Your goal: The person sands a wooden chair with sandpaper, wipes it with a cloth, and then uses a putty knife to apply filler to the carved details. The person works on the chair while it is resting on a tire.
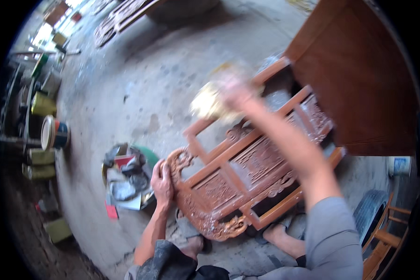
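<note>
1. A carved wooden frame (pixel 258 162) slants before the person.
2. The left hand (pixel 162 183) grips the frame's left end.
3. The blurred right hand (pixel 236 94) holds a pale yellow bundle (pixel 206 101) at the frame's far side.
4. Right of the frame: a large brown panel (pixel 359 79).

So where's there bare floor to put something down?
The widest bare patch of floor lies between the bucket and the pale cloth in the right hand. A narrower strip runs between the bucket and the green tub. It's crowded by the left hand, between that tub and the carved frame, and around the tire, lower right.
</note>
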`<state>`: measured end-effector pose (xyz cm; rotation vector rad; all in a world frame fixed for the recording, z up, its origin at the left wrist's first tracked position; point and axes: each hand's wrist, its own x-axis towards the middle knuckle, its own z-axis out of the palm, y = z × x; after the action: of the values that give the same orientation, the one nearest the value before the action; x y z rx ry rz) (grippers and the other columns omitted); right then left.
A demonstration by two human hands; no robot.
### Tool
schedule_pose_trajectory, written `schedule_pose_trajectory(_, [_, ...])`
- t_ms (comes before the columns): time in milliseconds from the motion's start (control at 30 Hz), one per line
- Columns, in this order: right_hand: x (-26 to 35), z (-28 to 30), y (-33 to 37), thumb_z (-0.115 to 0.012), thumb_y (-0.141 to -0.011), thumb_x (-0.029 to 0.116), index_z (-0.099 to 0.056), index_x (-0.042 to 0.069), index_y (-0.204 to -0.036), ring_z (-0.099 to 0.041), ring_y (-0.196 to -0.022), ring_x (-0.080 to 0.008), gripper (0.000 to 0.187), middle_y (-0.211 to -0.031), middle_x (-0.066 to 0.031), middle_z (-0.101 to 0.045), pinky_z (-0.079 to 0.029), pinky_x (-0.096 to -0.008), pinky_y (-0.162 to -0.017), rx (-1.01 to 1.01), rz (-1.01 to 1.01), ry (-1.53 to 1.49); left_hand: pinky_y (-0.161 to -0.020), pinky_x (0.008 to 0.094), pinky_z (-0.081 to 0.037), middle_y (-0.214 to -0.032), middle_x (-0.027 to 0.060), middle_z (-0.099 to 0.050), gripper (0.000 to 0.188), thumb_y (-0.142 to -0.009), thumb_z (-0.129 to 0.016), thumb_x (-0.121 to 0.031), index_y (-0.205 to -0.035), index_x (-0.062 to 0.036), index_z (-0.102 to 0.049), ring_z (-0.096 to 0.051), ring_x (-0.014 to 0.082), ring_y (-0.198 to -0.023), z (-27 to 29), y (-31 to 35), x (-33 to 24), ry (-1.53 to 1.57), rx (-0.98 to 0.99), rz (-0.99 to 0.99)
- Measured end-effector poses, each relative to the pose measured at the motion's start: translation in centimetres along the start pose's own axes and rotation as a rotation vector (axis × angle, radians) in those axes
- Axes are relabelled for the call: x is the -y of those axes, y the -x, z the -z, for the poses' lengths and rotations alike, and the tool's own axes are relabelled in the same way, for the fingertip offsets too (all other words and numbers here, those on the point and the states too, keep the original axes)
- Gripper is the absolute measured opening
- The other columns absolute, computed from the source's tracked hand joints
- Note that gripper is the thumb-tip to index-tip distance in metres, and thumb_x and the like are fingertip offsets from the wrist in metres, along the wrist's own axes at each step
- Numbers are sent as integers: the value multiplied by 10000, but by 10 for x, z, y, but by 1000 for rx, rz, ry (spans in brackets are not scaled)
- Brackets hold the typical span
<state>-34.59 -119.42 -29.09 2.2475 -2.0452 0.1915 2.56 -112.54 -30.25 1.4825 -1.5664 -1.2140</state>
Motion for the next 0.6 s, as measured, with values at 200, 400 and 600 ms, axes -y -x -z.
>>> schedule_pose_trajectory(200, [135, -19, -7, -388, -989, 366, -479, -13, -1361, -459, -1308, -334, 539, -1399, -232, -469, -275, -456, -1144, 149, -195, -87, -859, 314, -491, -1040, 142, -678, 353, -986, -594, -270, -1184, 21, -615, -631, 207, -943, -1, -9, 24, -52, 2, -29])
schedule_pose_trajectory(400, [196, -2, 32, -382, -973, 560, -375, -23, -1453, -223, -1474, -321, 756, -1543, -203, -327, -94, -466, -1217, -174, -11, -365, -890, 307, -486, -1092, 135, -688, 334, -978, -577, -203, -1224, 24, -592, -634, 200, -985, 11, -6, 17, -133, 94, 51])
schedule_pose_trajectory(600, [189, 5, 28, -351, -987, 563, -321, -57, -1468, -197, -1479, -328, 785, -1562, -223, -273, -78, -470, -1217, -146, -120, -285, -873, 274, -473, -1076, 86, -664, 368, -1052, -459, -277, -1214, 29, -585, -603, 141, -980, 2, -7, 30, 75, 87, -30])
